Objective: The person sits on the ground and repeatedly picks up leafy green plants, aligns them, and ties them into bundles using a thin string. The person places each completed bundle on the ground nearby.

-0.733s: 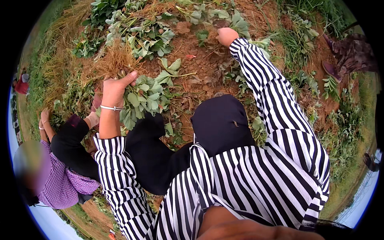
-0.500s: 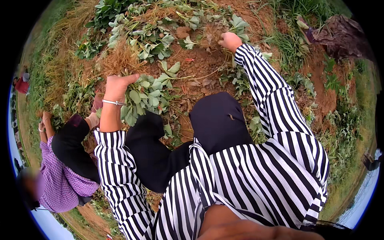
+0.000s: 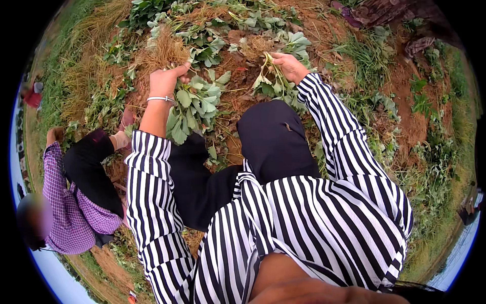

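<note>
My left hand [image 3: 164,82] is closed around a thick bundle of leafy seedlings [image 3: 195,107] that look like strawberry plants. Their tan, stringy roots [image 3: 169,48] stick out beyond the fist, and the green leaves hang back toward my knees. Across from it, my right hand [image 3: 291,67] pinches the pale stems of a smaller bunch of seedlings [image 3: 268,78]. The brown roots [image 3: 255,48] of that bunch point away from me, with leaves drooping on the near side. The fingertips of my left hand are partly hidden by the bundle.
Uprooted plants [image 3: 207,50] lie scattered over reddish soil [image 3: 324,35] ahead. My dark-trousered knee [image 3: 276,137] rises between my arms. At left squats a person in a purple checked shirt [image 3: 68,213]. Brown cloth [image 3: 390,12] and a shoe are at the upper right.
My left hand has moved right and farther away with its bundle. My right hand has drawn back nearer to me, and the bunch with stems and roots now shows in its fingers.
</note>
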